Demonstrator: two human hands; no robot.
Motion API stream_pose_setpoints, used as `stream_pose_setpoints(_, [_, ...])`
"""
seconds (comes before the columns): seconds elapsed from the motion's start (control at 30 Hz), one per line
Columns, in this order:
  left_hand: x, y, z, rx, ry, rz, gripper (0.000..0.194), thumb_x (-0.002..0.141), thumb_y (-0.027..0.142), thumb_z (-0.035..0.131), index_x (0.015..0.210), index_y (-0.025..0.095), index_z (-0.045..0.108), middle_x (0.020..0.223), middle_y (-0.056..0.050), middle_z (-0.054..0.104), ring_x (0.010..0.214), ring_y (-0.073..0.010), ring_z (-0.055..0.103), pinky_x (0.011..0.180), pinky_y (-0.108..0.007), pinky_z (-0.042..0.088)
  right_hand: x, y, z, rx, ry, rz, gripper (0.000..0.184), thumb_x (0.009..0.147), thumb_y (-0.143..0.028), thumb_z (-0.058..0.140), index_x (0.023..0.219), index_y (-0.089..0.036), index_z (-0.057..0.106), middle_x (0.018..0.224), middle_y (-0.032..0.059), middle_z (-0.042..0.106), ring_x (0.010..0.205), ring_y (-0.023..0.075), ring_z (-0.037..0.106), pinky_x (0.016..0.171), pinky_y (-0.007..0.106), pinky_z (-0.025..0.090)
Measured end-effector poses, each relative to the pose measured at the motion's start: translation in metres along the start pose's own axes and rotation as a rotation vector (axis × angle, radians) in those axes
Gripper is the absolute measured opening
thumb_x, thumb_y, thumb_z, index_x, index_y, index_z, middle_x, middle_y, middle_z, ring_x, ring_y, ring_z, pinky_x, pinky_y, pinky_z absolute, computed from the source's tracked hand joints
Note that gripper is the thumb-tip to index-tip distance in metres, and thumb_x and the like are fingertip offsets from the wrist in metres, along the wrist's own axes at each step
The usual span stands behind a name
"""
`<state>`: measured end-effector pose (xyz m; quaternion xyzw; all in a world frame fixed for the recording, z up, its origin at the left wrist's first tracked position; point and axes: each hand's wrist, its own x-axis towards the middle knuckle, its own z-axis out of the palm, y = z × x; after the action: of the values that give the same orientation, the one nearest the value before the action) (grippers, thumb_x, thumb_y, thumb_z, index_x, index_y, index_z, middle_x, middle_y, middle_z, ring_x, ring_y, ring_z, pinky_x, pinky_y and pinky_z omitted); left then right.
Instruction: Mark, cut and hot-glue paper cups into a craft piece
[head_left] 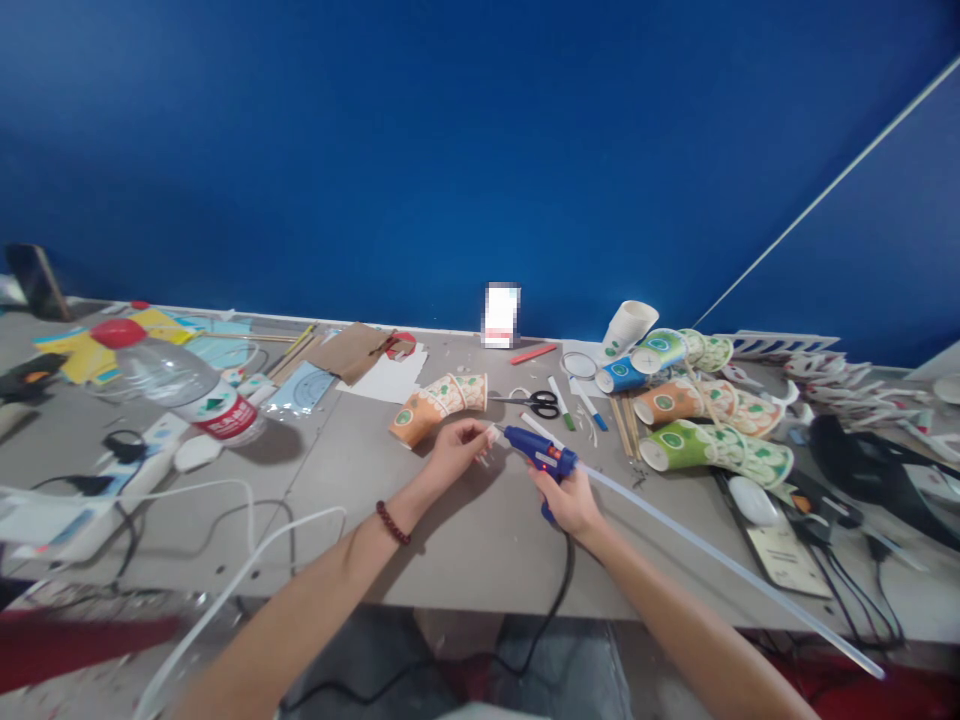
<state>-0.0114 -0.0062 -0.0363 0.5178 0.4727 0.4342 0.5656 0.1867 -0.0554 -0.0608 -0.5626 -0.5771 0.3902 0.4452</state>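
My right hand (574,502) is wrapped round a blue hot glue gun (541,452), whose nozzle points left. A long translucent glue stick (720,556) sticks out of its back and runs down to the right. Pinched in the fingers of my left hand (454,450) is a small white piece (492,434), right at the nozzle; its exact shape is too small to make out. Just behind my left hand lies a curved string of orange patterned paper cups (439,405). Black-handled scissors (541,403) rest beyond the glue gun.
Joined paper cups (712,450) and a white cup (628,325) are at the right. Markers (561,402) and wooden sticks (625,428) lie behind the gun. To the left are a water bottle (195,390), a power strip (135,480) and loose cables. A blue wall (420,160) closes the back.
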Motion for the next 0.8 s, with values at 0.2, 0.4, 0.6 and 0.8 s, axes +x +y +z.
stream_pose_setpoints(0.2, [0.0007, -0.0002, -0.0001, -0.011, -0.003, -0.006, 0.04, 0.065, 0.053, 0.076, 0.064, 0.015, 0.061, 0.058, 0.0, 0.058, 0.054, -0.0096, 0.052, 0.052, -0.022, 0.041, 0.0, -0.0001, -0.0001, -0.039, -0.007, 0.013, 0.03, 0.074, -0.045, 0.062, 0.06, -0.019, 0.057, 0.046, -0.0011, 0.05, 0.042, 0.0119, 0.045, 0.04, 0.024, 0.038])
stream_pose_setpoints(0.4, [0.0002, -0.0006, -0.0003, -0.005, 0.006, 0.007, 0.039, 0.066, 0.052, 0.075, 0.064, 0.015, 0.062, 0.058, 0.0, 0.059, 0.054, -0.0097, 0.052, 0.051, -0.022, 0.041, -0.0009, -0.0032, -0.0002, -0.028, -0.005, 0.036, 0.031, 0.072, -0.046, 0.063, 0.058, -0.02, 0.053, 0.045, -0.0013, 0.049, 0.042, 0.0121, 0.045, 0.04, 0.024, 0.039])
stream_pose_setpoints(0.6, [-0.0002, 0.0004, -0.0005, -0.003, 0.004, 0.008, 0.039, 0.066, 0.053, 0.076, 0.064, 0.016, 0.063, 0.059, 0.0, 0.059, 0.054, -0.0101, 0.053, 0.051, -0.021, 0.042, -0.0014, -0.004, 0.0009, -0.009, 0.005, 0.097, 0.027, 0.07, -0.046, 0.064, 0.066, -0.019, 0.058, 0.044, -0.003, 0.049, 0.04, 0.0124, 0.046, 0.04, 0.025, 0.038])
stream_pose_setpoints(0.8, [-0.0004, 0.0015, -0.0005, -0.005, 0.004, 0.018, 0.039, 0.066, 0.053, 0.076, 0.063, 0.016, 0.062, 0.058, 0.0, 0.059, 0.054, -0.0099, 0.052, 0.051, -0.021, 0.042, -0.0011, -0.007, 0.001, -0.004, 0.007, 0.08, 0.027, 0.07, -0.044, 0.065, 0.06, -0.02, 0.055, 0.045, -0.0022, 0.049, 0.04, 0.0121, 0.045, 0.039, 0.025, 0.038])
